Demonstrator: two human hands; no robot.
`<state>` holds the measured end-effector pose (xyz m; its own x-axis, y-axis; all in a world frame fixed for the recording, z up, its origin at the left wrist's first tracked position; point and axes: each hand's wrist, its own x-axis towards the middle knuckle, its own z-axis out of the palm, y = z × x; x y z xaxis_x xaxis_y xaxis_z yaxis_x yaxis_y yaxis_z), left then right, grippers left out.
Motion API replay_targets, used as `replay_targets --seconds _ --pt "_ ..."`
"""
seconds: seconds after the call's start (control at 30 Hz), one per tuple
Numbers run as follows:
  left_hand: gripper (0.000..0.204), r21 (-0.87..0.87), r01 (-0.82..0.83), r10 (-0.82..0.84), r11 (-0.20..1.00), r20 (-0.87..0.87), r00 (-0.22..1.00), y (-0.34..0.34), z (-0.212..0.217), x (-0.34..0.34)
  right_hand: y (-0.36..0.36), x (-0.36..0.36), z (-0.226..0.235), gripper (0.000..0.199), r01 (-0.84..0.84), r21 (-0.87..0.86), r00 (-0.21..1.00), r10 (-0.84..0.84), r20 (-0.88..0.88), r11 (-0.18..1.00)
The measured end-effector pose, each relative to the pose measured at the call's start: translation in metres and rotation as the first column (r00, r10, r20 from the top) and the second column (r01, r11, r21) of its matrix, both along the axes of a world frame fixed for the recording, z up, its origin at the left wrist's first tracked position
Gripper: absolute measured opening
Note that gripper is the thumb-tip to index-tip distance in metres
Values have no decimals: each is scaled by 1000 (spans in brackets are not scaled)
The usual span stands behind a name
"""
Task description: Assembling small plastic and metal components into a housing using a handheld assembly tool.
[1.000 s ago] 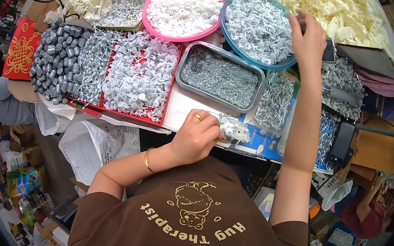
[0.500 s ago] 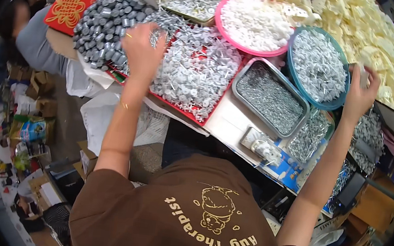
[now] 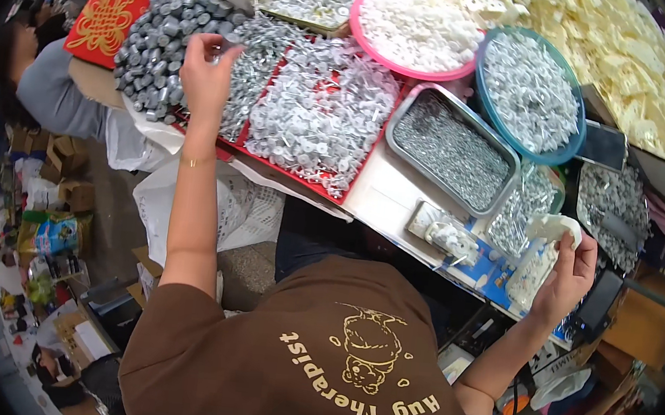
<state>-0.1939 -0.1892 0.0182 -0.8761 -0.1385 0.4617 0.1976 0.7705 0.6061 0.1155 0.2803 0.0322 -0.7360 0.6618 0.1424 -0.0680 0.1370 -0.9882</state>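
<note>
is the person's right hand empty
No, the right hand grips an off-white plastic piece that shows plainly against the darker things around it.

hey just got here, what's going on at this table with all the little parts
A person is working with both hands at a table crowded with small parts. The right hand holds a white plastic piece near the table's front edge. The left hand is raised by the grey cylinders and loose metal fasteners; whether its fingertips grip something is unclear. A small pale block sits on the table between the two hands, held by neither.
</note>
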Motion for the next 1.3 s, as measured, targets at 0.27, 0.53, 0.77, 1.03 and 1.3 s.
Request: replay_targets --seconds 0.27,0.53,0.77,1.03,1.3 --pt "34 465 712 -831 527 106 546 157 9 142 -54 -17 0 17 61 -243 996 -76 -55 968" --pt "37 424 870 -967 253 89 238 223 -3 185 -56 4 -17 21 -69 -230 987 100 127 971" --pt "35 201 928 -948 314 110 298 234 -22 199 -55 21 -31 15 -92 -155 975 120 185 984" --pt "36 167 912 -923 375 159 351 240 -39 207 -72 14 -27 7 -111 -73 955 127 267 991" --pt "50 -24 916 -909 401 109 401 242 -26 209 -69 28 -27 19 -170 -225 982 184 40 959"
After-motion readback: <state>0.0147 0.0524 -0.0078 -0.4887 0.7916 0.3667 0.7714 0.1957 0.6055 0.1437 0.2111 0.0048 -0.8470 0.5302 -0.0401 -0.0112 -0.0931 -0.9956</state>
